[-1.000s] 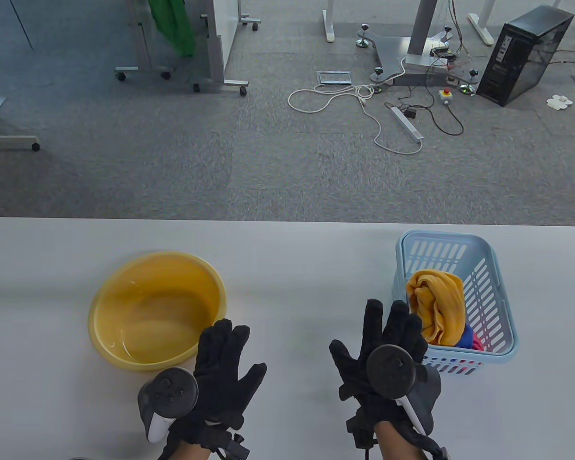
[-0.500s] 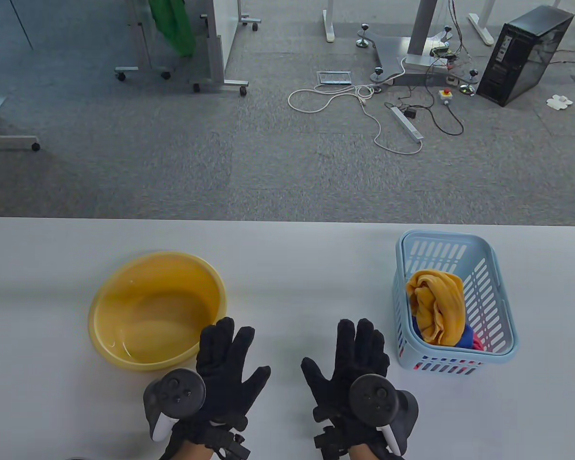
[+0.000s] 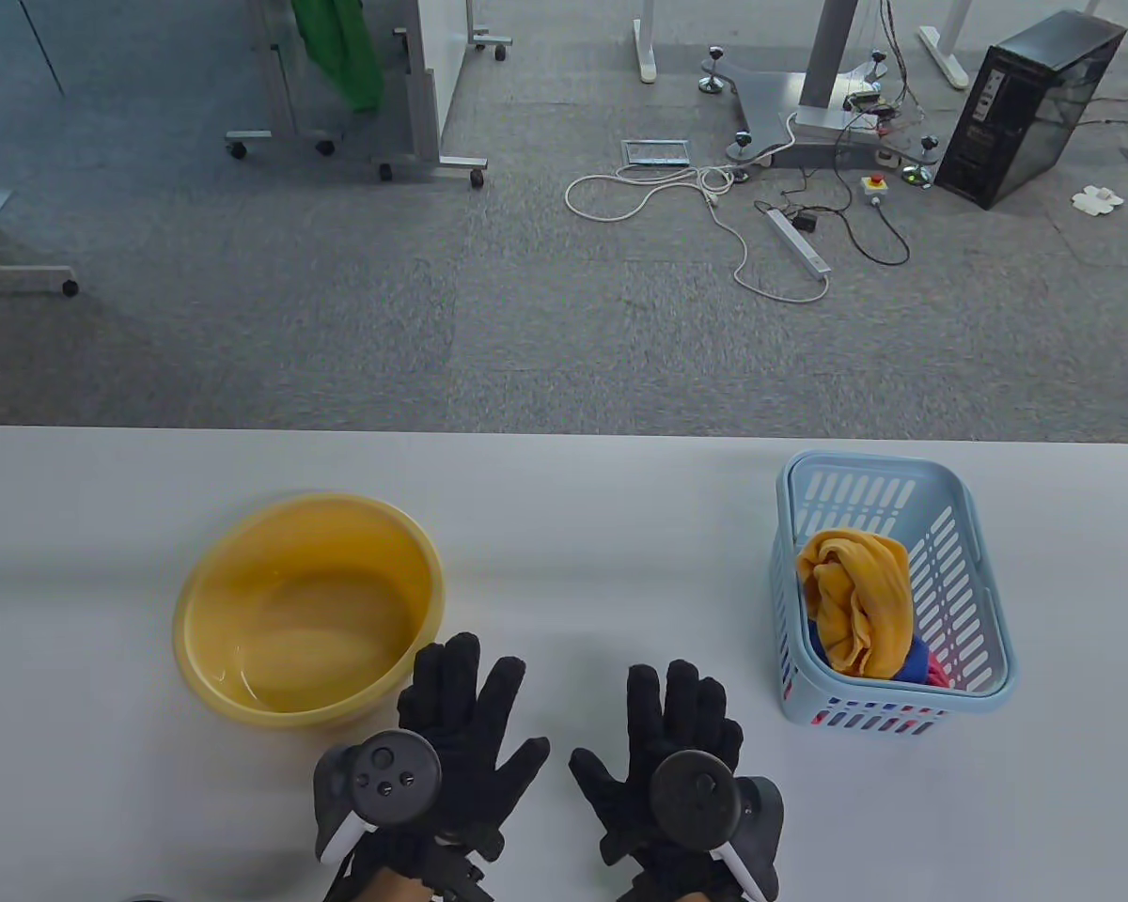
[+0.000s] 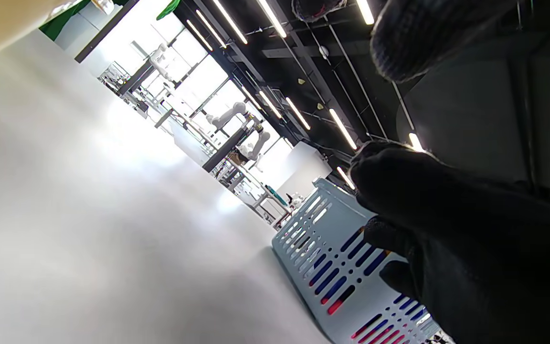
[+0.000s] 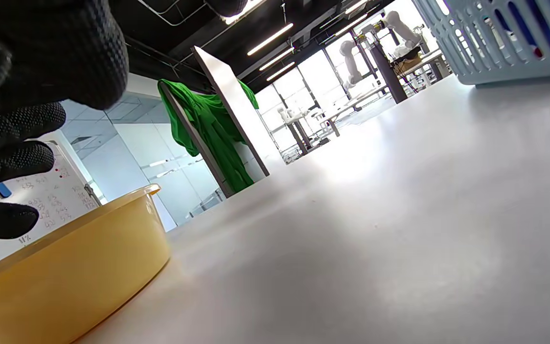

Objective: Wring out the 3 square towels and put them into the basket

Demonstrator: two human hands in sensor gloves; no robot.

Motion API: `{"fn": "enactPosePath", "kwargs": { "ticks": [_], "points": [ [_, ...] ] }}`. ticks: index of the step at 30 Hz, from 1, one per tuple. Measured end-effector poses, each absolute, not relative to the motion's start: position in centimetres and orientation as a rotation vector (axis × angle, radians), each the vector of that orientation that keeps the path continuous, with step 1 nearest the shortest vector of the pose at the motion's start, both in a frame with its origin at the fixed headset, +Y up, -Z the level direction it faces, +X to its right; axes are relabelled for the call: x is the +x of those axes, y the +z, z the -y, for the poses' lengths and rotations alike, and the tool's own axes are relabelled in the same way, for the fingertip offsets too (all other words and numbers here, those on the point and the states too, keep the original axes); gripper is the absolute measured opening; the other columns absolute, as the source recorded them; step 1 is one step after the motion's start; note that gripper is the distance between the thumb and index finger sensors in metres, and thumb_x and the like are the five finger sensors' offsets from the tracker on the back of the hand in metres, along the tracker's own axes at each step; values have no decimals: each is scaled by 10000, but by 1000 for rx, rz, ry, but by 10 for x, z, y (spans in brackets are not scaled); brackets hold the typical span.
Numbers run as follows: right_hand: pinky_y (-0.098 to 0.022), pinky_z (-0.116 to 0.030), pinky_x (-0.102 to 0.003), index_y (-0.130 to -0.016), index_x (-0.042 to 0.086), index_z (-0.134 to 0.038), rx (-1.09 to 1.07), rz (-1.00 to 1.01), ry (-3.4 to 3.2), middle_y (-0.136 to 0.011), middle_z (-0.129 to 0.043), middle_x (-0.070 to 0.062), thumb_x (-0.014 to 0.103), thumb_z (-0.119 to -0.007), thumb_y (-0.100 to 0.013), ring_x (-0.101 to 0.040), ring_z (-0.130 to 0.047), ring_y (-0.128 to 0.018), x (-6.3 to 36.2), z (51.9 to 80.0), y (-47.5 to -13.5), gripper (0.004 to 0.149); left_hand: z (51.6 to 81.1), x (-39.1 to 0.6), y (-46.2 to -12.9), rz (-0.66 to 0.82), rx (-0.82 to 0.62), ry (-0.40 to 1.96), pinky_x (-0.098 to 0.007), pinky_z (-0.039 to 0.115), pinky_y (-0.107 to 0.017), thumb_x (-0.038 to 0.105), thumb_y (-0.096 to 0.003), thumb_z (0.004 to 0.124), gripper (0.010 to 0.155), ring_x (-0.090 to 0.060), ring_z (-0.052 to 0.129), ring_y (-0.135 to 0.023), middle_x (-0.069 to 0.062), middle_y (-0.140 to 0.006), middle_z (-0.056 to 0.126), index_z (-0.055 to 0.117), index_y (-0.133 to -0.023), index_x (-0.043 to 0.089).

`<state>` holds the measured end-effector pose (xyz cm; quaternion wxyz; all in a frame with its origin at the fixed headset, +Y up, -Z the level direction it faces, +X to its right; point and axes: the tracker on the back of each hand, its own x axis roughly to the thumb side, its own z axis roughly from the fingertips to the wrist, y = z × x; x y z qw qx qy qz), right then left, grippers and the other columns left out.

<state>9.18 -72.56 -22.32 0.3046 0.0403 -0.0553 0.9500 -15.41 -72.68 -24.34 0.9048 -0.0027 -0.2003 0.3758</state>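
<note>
White tabletop [image 3: 573, 526] holds both gloved hands, flat with fingers spread, holding nothing. Round yellow plastic basin [image 3: 308, 609] sits just beyond the left hand [image 3: 461, 742]. Pale blue slotted plastic basket [image 3: 973, 601] with a yellow towel [image 3: 855, 601] stands right of the right hand [image 3: 667, 752].

Overhead table view; low tilted wrist views sharing basket [image 4: 346, 267].

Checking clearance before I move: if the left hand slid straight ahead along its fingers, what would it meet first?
Probably the yellow basin. The left hand lies open, fingers pointing away and slightly right, their tips about at the basin's near right rim. It may clip that rim or pass just right of it; the hand's height is unclear.
</note>
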Motion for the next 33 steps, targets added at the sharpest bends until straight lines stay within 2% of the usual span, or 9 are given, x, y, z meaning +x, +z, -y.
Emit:
{"fn": "enactPosePath", "kwargs": {
  "ticks": [4,8,16,33],
  "points": [
    [-664,-165,-794,-1156,148,-279,101,161,2515,-1149,-129,-257,574,-870,-501,-604,-118,-992,93,724,-223,980,726,-154,-244,409,0,776,-725,96,-683,584,-571,752,778,-404,-85,-1073,-59,-1198,7,353,-1190,336],
    [-666,-149,-794,-1157,158,-278,137,183,2542,-1158,-127,-234,587,-885,-486,-596,-89,-1000,93,724,-223,1001,725,-155,-243,430,33,788,-727,55,-671,583,-564,762,752,-399,-55,-1093,6,-1232,79,400,-1186,366],
    [-667,-137,-795,-1160,175,-250,149,195,2671,-1162,-109,-220,625,-882,-469,-586,-73,-1007,92,723,-222,1039,725,-150,-242,403,-1,695,-728,22,-648,593,-565,765,770,-404,-67,-1086,-43,-1227,79,391,-1193,351],
    [-669,-160,-796,-1158,164,-269,105,147,2636,-1158,-126,-238,607,-875,-482,-592,-123,-1008,97,728,-224,1010,727,-153,-242,382,-1,725,-731,45,-654,586,-569,757,762,-415,-45,-1085,-88,-1220,91,409,-1192,319]
  ]
}}
